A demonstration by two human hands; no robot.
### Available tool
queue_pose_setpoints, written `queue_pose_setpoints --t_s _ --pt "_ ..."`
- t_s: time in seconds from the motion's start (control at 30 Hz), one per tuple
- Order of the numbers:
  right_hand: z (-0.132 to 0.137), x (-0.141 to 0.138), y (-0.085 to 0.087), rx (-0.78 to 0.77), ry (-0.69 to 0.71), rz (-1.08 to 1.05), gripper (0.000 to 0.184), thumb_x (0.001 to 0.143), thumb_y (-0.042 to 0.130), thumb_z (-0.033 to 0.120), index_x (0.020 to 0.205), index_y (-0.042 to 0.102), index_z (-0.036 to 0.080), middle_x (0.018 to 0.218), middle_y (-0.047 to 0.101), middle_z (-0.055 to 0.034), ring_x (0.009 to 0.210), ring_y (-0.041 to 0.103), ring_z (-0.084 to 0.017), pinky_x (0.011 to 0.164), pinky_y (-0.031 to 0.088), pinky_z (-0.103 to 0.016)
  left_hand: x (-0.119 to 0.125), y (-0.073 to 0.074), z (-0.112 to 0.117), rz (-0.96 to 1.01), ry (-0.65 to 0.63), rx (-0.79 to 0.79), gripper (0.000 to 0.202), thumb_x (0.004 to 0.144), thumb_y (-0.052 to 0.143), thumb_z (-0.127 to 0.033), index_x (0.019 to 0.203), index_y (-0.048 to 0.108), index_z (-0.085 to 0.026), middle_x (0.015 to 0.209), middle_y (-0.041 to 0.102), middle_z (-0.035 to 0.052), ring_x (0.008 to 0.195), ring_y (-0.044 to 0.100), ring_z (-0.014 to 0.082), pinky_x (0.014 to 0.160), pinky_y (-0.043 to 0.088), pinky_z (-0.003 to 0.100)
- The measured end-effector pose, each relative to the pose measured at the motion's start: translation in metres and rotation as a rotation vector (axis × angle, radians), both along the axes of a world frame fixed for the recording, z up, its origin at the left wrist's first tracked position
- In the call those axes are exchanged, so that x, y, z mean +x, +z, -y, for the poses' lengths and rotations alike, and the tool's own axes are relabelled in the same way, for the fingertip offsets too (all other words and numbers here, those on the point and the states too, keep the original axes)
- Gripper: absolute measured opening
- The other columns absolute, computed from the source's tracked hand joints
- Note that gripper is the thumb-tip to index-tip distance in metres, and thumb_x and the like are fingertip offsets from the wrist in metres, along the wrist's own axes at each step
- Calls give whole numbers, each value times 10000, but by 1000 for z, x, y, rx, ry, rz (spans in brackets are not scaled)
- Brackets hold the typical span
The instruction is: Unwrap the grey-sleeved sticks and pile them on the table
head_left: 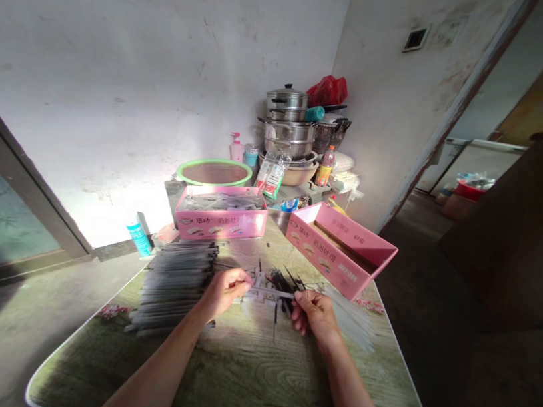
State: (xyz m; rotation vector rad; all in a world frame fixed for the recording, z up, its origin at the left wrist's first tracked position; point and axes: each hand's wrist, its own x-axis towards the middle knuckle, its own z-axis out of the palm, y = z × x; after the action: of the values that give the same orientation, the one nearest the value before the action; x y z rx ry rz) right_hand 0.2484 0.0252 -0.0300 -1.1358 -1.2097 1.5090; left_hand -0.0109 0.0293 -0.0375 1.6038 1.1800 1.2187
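Note:
A thin, pale translucent tube [272, 292] stretches level between my two hands over the table. My left hand [228, 288] pinches its left end, and the fingers of my right hand [314, 310] are closed on the right end. Beneath and behind it lie several short black sticks [285, 283], some partly covered by my right hand. Left of my left hand is a thick row of grey tubes [171, 290] with dark ends. Loose translucent tubes [356, 323] lie beyond my right hand.
On the wood-patterned table [246, 382], a pink box [221, 220] full of tubes stands at the back left, another pink box [329, 255] at the back right. Behind are stacked steel pots [288, 135], a bottle [325, 167] and a green-rimmed round tray [216, 163]. A blue-white canister [139, 239] stands left.

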Motion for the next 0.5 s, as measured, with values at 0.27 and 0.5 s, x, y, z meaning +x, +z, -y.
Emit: queue_pose_setpoints --t_s 0.27,0.5 --pt "-2 1 -3 -7 -5 -10 440 736 729 578 695 604 158 513 645 0 362 546 -101 294 361 -172 -1 -2 -1 19 -3 -11 78 789 656 -273 802 700 -210 566 570 2 493 489 134 488 356 264" --pt "-1 2 0 18 2 -43 405 667 808 507 711 614 154 538 656 8 390 559 -96 325 380 -169 0 -1 -1 17 -8 -13 87 789 652 -268 801 705 -200 571 583 9 493 492 135 481 345 257"
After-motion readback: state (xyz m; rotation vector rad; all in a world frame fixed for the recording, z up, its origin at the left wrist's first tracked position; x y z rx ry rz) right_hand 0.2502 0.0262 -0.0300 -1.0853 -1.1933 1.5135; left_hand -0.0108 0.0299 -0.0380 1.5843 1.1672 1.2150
